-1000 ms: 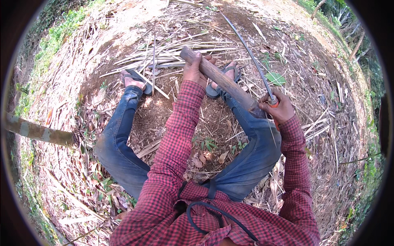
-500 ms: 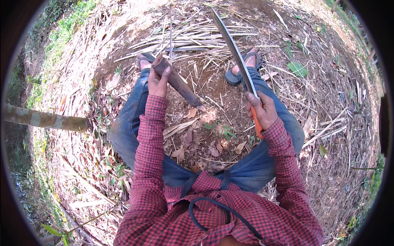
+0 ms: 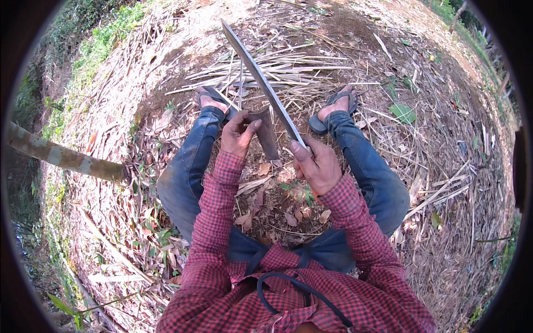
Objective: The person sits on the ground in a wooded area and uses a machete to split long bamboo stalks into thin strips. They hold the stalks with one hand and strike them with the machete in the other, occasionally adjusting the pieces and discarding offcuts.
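Note:
My right hand [image 3: 316, 165] grips the handle of a long machete [image 3: 258, 77]; its blade points up and to the left, away from me. Just left of the blade, my left hand [image 3: 237, 135] holds a short brown piece of wood [image 3: 265, 129] upright between my knees. I am squatting in blue jeans and a red checked shirt, with a sandalled foot on each side. The blade passes close beside the top of the wood.
The ground is bare soil strewn with dry leaves and split bamboo strips [image 3: 277, 66]. A thick bamboo pole [image 3: 61, 157] lies at the left. Green weeds grow at the upper left and a green leaf [image 3: 402, 112] lies at the right.
My left hand brought the piece of wood in from the left and stood it up at the centre. The machete swung left and closer to the wood.

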Demonstrator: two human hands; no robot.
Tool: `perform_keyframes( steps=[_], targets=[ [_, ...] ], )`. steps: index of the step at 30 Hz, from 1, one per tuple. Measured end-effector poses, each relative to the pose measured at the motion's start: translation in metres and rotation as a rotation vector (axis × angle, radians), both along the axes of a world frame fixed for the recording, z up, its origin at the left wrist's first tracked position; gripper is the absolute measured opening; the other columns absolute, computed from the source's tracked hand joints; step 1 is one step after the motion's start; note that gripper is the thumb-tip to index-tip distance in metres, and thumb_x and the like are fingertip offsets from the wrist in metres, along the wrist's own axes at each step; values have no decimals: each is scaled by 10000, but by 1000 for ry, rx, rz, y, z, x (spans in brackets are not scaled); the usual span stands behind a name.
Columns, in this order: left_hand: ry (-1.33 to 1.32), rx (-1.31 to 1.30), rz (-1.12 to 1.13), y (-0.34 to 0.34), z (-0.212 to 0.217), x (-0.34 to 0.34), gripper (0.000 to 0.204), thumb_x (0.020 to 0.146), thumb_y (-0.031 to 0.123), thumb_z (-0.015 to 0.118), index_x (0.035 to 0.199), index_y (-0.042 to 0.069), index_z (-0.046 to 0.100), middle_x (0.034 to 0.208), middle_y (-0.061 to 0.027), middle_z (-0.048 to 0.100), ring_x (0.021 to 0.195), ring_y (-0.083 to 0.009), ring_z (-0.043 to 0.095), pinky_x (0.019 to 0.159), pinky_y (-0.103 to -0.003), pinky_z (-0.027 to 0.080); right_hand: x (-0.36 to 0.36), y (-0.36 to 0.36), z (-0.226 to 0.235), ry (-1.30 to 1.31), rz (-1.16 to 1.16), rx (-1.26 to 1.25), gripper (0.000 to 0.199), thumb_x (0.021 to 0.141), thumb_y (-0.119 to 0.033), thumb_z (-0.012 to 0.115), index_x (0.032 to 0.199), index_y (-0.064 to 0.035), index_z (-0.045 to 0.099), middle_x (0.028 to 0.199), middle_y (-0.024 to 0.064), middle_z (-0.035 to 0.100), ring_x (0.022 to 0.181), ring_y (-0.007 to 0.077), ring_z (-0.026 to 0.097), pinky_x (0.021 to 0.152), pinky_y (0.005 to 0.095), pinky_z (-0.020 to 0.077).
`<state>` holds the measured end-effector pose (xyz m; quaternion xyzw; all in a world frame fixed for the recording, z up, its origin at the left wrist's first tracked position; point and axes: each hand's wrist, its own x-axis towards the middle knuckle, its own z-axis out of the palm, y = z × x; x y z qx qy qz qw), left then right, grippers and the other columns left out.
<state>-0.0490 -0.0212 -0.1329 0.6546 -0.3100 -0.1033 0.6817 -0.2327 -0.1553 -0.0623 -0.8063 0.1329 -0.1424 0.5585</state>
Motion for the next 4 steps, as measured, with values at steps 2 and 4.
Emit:
perform_keyframes(
  steps=[2, 4],
  targets=[
    [7, -5, 20, -4, -3, -3, 232, 814, 107, 651, 990, -18, 565, 855, -15, 585, 796, -81, 527, 707, -217, 423, 3, 1, 3, -34, -10, -19, 514, 881, -452, 451, 932, 38, 598, 648, 180, 600, 629, 286, 626, 581, 355, 472],
    [7, 41, 13, -3, 5, -7, 179, 825, 98, 638, 958, -2, 573, 861, -4, 583, 803, -72, 517, 711, -215, 412, 3, 3, 3, -46, -13, -24, 513, 880, -453, 451, 928, 36, 599, 655, 184, 603, 637, 291, 628, 584, 357, 473]
  ],
)
